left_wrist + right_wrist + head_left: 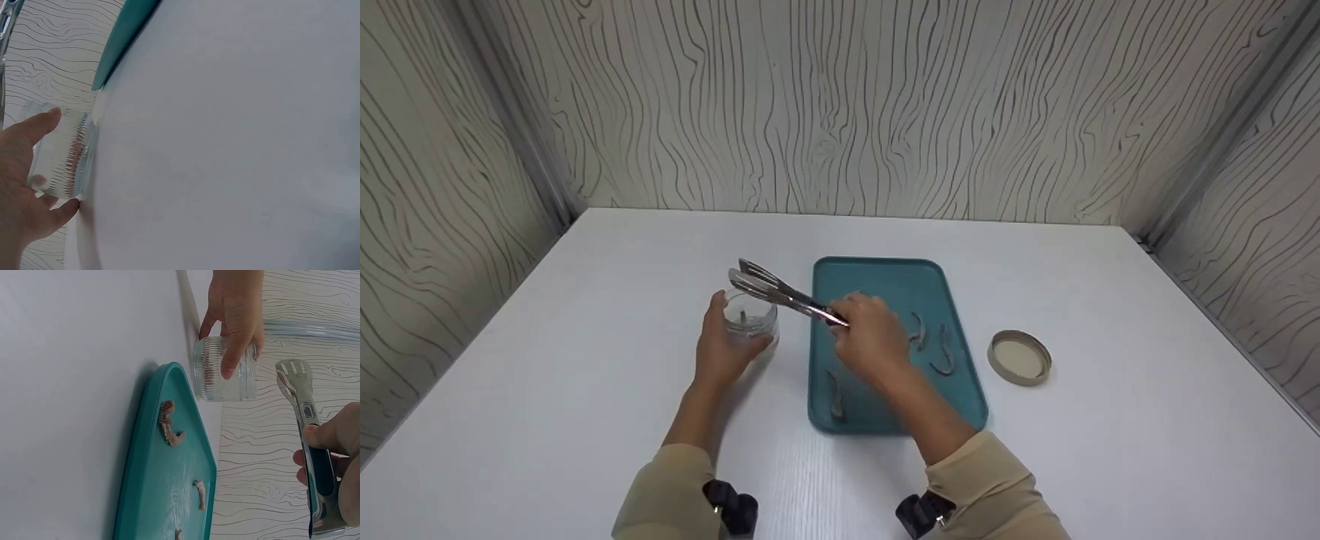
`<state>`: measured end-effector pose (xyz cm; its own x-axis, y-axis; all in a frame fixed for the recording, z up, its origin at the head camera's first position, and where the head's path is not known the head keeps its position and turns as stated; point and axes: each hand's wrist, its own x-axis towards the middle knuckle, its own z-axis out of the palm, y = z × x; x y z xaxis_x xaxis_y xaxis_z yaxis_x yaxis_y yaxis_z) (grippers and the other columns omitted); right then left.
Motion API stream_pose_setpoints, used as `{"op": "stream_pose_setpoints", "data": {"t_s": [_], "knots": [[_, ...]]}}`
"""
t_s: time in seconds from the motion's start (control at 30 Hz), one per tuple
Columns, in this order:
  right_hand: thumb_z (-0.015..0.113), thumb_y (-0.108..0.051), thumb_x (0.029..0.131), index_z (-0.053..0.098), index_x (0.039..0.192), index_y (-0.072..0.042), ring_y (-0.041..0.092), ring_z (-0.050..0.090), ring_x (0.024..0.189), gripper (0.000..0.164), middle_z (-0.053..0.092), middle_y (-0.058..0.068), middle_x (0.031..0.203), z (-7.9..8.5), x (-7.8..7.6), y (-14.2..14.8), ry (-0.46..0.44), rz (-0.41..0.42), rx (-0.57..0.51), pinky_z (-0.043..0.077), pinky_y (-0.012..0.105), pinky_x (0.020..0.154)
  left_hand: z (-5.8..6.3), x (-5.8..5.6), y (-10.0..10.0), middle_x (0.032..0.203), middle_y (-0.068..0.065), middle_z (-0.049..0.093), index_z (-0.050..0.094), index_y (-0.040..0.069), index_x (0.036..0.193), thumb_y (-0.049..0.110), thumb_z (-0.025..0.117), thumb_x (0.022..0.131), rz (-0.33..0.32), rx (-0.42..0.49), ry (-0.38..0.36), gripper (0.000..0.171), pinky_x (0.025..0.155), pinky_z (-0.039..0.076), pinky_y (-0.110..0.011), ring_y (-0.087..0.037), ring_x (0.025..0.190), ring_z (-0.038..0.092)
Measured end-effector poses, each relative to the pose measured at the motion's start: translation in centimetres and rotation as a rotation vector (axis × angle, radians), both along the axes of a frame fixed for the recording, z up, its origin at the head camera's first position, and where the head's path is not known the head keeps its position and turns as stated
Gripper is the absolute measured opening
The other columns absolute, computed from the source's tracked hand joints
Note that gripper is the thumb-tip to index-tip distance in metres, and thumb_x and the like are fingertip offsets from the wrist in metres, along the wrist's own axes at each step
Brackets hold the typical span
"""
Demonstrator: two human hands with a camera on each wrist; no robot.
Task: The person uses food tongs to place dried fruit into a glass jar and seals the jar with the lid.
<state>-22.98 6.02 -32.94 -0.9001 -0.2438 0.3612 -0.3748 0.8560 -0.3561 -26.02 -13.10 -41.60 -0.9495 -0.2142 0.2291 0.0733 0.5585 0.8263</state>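
Note:
A clear glass jar (pixel 755 328) stands on the table, left of the teal tray. My left hand (pixel 723 349) grips it around the side, thumb on the near side. Something small and brownish shows through the ribbed lower part of the jar (pixel 211 371) in the right wrist view. In my right hand (pixel 874 339) I hold metal tongs (pixel 795 298) by their dark handle. The tongs' slotted tips hover over the jar's mouth, slightly apart, and I see nothing between them. Several thin, curled, brownish-grey strips (pixel 837 397) lie on the tray (pixel 877 279).
A round beige lid (pixel 1020 358) lies on the white table (pixel 1110 315) to the right of the tray. Wood-patterned panels (pixel 840 112) enclose the table at the back and both sides.

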Motion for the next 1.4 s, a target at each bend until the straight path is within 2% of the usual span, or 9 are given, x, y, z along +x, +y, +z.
{"op": "stream_pose_setpoints", "data": {"t_s": [0.5,0.9,1.07,1.4], "knots": [[0.063,-0.012,0.078,0.064,0.103,-0.011,0.018,0.049,0.076,0.026,0.055,0.001,0.082,0.7,-0.4,2.9,-0.044,-0.049,-0.045,0.043,0.034,0.061,-0.2,0.0,0.0,0.135,-0.018,0.027,0.016,0.007,0.135,0.022,0.073,0.067,-0.001,0.003,0.0,0.09,0.099,0.021,-0.043,-0.03,0.123,0.023],[0.064,-0.012,0.076,0.062,0.104,-0.006,0.023,0.051,0.076,0.029,0.056,0.008,0.084,0.0,-1.0,5.9,-0.054,-0.102,-0.054,0.044,0.039,0.063,-0.1,0.0,0.1,0.136,-0.017,0.025,0.015,0.006,0.136,0.022,0.073,0.067,0.001,-0.002,-0.016,0.092,0.099,0.02,-0.043,-0.031,0.124,0.022],[0.063,-0.012,0.076,0.062,0.105,-0.005,0.022,0.053,0.075,0.03,0.058,0.008,0.084,-0.2,-1.2,7.2,-0.085,-0.139,-0.051,0.044,0.039,0.061,-0.2,0.0,0.1,0.135,-0.017,0.025,0.016,0.007,0.135,0.021,0.073,0.067,-0.003,0.002,0.0,0.09,0.099,0.021,-0.044,-0.03,0.123,0.023],[0.062,-0.009,0.075,0.063,0.099,-0.003,0.019,0.048,0.062,0.024,0.058,0.005,0.073,-0.7,-1.5,8.9,-0.144,-0.17,-0.063,0.041,0.033,0.051,-0.1,0.1,0.0,0.135,-0.018,0.027,0.018,0.007,0.134,0.02,0.073,0.067,-0.009,0.0,0.022,0.089,0.098,0.022,-0.045,-0.031,0.122,0.024]]}}
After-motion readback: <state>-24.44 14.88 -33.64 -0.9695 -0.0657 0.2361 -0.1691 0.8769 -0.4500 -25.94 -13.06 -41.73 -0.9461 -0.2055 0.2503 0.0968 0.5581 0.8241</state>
